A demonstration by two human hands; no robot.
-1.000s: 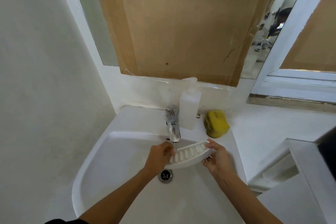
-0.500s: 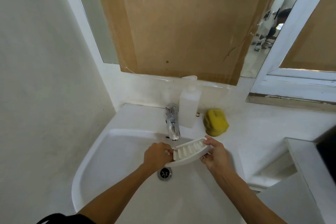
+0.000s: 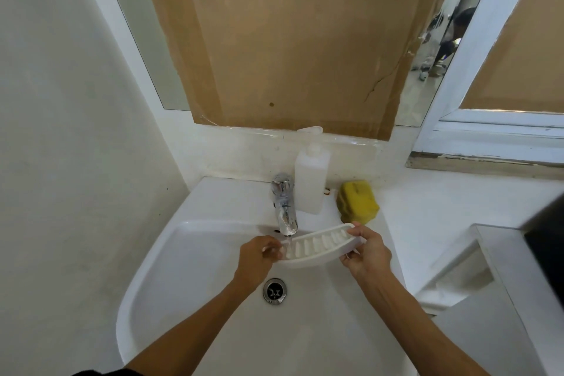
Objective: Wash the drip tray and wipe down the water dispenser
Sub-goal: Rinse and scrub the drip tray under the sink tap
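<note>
Over the white ceramic sink (image 3: 171, 253): one white slotted plastic drip tray (image 3: 320, 246), tilted under one chrome tap (image 3: 285, 207). Left hand (image 3: 258, 256) and right hand (image 3: 367, 250) each grip an end.

The drip tray (image 3: 317, 246) looks like matt white plastic, the tap (image 3: 284, 204) shiny chromed metal, the basin (image 3: 195, 253) glossy ceramic, the sponge (image 3: 357, 200) rough yellow foam.

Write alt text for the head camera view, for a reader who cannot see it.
Two bare hands hold a white slotted drip tray under a running chrome tap over a white sink, left hand at its left end, right hand gripping its right end. A white soap bottle and a yellow sponge sit behind the basin, below a cardboard-covered mirror.
</note>
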